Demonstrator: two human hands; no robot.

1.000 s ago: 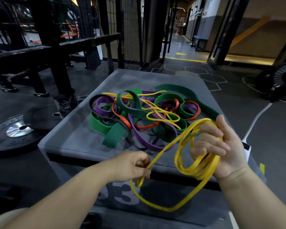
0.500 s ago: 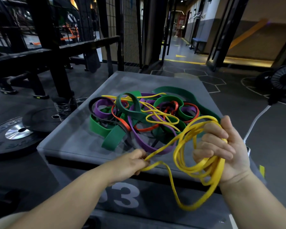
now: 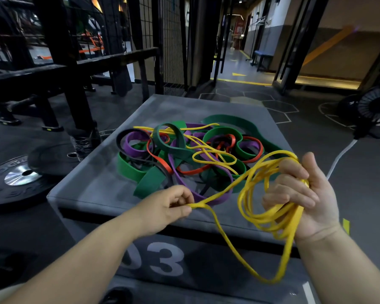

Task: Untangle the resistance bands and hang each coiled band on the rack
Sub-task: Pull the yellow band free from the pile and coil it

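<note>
A: While that slack loop dangles at lower centre, where's the yellow band [image 3: 270, 218]?
B: Coils sit in my right hand [image 3: 305, 198], fingers curled round them so they don't spring apart. Left hand [image 3: 169, 207] pinches one strand, likely feeding the next wrap.
A: Rest?
B: Tangled pile [image 3: 184, 154] mid-frame on the grey box [image 3: 92, 185]. More yellow runs through it, can't tell if it's the same band. Black rack [image 3: 59, 62] upper left, no hooks visible.

Yellow band [image 3: 270, 218], green, purple, red, black tangle [image 3: 184, 154] on grey box [image 3: 92, 187].
</note>
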